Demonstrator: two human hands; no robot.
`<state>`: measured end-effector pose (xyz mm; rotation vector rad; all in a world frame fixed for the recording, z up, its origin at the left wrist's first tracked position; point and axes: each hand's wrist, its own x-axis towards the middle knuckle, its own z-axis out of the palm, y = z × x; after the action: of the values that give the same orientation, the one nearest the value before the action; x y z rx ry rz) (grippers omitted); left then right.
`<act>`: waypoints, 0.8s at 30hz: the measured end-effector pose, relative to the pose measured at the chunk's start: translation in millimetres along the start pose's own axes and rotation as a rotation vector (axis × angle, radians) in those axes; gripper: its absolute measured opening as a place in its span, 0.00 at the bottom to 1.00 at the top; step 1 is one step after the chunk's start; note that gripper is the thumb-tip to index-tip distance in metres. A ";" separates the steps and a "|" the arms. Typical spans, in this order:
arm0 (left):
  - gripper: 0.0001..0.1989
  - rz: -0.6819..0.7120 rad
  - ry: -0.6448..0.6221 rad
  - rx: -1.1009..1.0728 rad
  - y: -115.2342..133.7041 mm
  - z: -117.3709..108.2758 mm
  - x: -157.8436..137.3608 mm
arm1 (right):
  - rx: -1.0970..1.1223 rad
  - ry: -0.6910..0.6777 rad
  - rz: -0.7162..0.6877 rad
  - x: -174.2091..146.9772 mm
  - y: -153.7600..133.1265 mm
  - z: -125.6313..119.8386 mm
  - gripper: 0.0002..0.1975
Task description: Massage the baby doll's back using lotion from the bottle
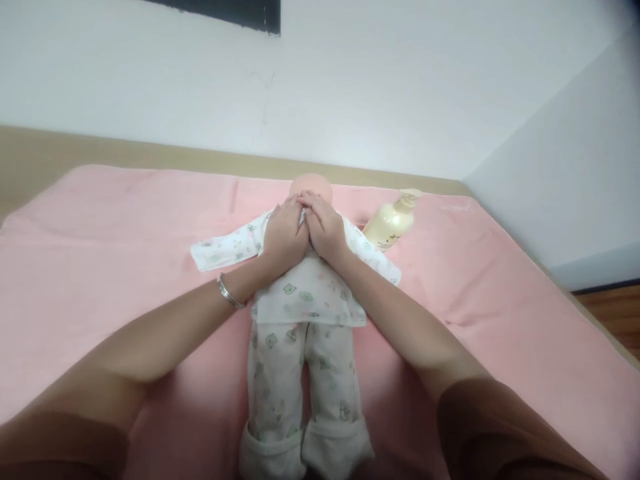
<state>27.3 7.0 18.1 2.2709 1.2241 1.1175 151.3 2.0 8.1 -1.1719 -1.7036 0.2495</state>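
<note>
A baby doll (311, 183) lies on its back with its head toward the wall. It wears a white shirt (305, 293) and white trousers (280, 380), both printed with small green figures, the trouser legs cuffed at the ends. My left hand (286, 232) rests flat over the doll's lower face and upper chest, fingers stretched out. Alongside it, my right hand (327, 230) lies the same way, fingertips meeting those of the left. Between them they hide the doll's face and neck. Both sleeves of the shirt spread outward. Neither hand grips anything.
To the right of the doll's head, a pale yellow pump bottle (393, 223) stands behind the shirt sleeve. A pink sheet (125, 267) covers the tabletop, whose tan edge (150, 148) runs along a white wall (350, 93). Wooden floor (613, 310) shows at the right.
</note>
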 end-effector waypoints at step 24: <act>0.23 -0.071 -0.015 -0.023 -20.0 -7.3 -19.8 | -0.286 -0.201 -0.093 -15.3 5.2 -27.7 0.25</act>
<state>4.3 1.9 1.3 2.1974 1.2691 1.0812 177.1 -17.0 8.4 -1.3047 -2.0135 0.0686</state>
